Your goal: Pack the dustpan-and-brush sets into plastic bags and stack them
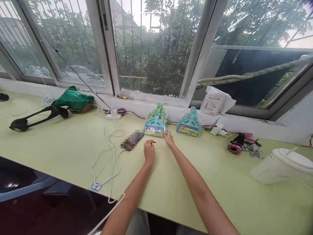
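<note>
Above the pale green worktop (61,143), the left hand (149,152) is empty, fingers loosely curved. The right hand (168,138) touches the front plastic-wrapped teal dustpan-and-brush set (154,125), perhaps steadying it (any pinch, I cannot tell). Similar wrapped stack (188,125) stands beyond.

Wrapped teal dustpans (155,125) near window

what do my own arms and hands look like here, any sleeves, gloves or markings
Both hands, left and right, are bare, with no gloves or rings to be seen. The forearms are uncovered, without sleeves, and show no watch or bracelet.
</note>
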`<action>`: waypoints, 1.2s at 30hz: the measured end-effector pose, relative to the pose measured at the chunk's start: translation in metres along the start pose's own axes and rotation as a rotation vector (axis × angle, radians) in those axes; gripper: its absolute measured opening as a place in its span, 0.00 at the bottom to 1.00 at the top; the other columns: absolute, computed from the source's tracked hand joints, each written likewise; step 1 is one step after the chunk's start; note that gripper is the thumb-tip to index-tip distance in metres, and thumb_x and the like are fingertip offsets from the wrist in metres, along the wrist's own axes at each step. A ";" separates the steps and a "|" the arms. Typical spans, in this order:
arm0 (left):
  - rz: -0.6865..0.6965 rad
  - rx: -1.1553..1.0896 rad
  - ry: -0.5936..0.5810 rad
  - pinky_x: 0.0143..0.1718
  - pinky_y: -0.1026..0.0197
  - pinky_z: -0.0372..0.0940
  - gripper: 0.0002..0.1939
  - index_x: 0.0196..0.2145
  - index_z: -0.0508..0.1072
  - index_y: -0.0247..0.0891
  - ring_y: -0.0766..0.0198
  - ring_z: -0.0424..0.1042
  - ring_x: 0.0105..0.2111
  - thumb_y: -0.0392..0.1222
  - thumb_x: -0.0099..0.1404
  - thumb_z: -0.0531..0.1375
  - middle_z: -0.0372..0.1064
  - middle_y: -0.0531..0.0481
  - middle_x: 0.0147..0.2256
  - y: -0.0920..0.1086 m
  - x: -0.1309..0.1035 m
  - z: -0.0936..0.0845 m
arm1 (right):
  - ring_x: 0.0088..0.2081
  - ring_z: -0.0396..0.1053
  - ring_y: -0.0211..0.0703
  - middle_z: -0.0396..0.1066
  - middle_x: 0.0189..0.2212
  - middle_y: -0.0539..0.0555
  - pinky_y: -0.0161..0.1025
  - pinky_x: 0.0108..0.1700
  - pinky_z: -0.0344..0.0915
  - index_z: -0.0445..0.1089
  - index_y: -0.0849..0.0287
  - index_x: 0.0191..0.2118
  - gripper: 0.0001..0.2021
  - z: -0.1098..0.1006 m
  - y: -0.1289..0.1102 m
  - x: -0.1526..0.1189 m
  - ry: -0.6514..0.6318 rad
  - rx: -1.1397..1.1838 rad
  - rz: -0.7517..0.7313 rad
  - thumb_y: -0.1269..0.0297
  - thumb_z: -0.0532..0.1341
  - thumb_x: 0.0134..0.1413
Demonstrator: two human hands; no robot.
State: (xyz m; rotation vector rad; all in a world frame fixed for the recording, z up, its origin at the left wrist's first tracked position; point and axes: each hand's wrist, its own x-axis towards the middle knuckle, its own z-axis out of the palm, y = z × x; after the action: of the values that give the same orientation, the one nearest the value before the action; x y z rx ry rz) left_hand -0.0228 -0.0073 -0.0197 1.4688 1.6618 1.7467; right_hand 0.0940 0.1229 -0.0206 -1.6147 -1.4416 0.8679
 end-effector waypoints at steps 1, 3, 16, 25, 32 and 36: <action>-0.022 0.020 0.042 0.47 0.54 0.61 0.15 0.32 0.72 0.39 0.58 0.68 0.42 0.28 0.57 0.48 0.68 0.45 0.39 -0.003 0.005 -0.008 | 0.48 0.68 0.53 0.70 0.47 0.64 0.44 0.48 0.62 0.62 0.62 0.53 0.28 0.008 -0.010 0.004 0.015 -0.008 0.043 0.50 0.59 0.50; -0.076 0.033 0.103 0.44 0.55 0.62 0.14 0.32 0.72 0.39 0.59 0.68 0.40 0.30 0.58 0.48 0.70 0.45 0.37 -0.008 0.013 -0.017 | 0.47 0.68 0.55 0.70 0.47 0.66 0.45 0.46 0.62 0.65 0.61 0.50 0.27 0.015 -0.024 0.010 0.034 0.004 0.099 0.51 0.62 0.45; -0.589 -0.781 -0.673 0.42 0.50 0.68 0.27 0.49 0.67 0.35 0.55 0.75 0.36 0.59 0.63 0.50 0.74 0.37 0.40 0.005 0.016 0.016 | 0.30 0.69 0.42 0.74 0.29 0.54 0.36 0.31 0.64 0.73 0.62 0.35 0.24 -0.137 0.021 -0.061 -0.061 0.377 0.054 0.51 0.69 0.30; -0.629 -0.734 -0.834 0.50 0.46 0.64 0.32 0.53 0.66 0.40 0.49 0.71 0.47 0.62 0.58 0.56 0.72 0.41 0.46 0.024 -0.008 0.014 | 0.36 0.70 0.46 0.74 0.33 0.53 0.42 0.40 0.67 0.70 0.59 0.41 0.24 -0.137 0.071 -0.121 -0.116 0.461 -0.057 0.53 0.68 0.36; -0.626 -0.659 -0.571 0.43 0.51 0.70 0.28 0.50 0.64 0.41 0.53 0.74 0.41 0.42 0.51 0.66 0.73 0.44 0.43 0.023 -0.011 0.019 | 0.42 0.65 0.46 0.69 0.41 0.58 0.45 0.49 0.62 0.68 0.57 0.40 0.14 -0.136 0.053 -0.147 0.377 0.060 -0.399 0.53 0.55 0.56; -0.562 -0.695 -0.497 0.46 0.52 0.69 0.28 0.52 0.62 0.44 0.56 0.73 0.44 0.44 0.54 0.65 0.71 0.45 0.47 0.023 -0.010 0.023 | 0.28 0.65 0.40 0.71 0.26 0.53 0.37 0.35 0.63 0.70 0.58 0.27 0.21 -0.127 0.042 -0.159 -0.006 0.201 -0.351 0.48 0.51 0.58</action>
State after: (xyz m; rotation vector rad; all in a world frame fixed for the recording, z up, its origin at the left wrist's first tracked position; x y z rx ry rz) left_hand 0.0092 -0.0094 -0.0087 0.8862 0.9327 1.2946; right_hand 0.2064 -0.0513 -0.0019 -1.1677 -1.5300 0.7838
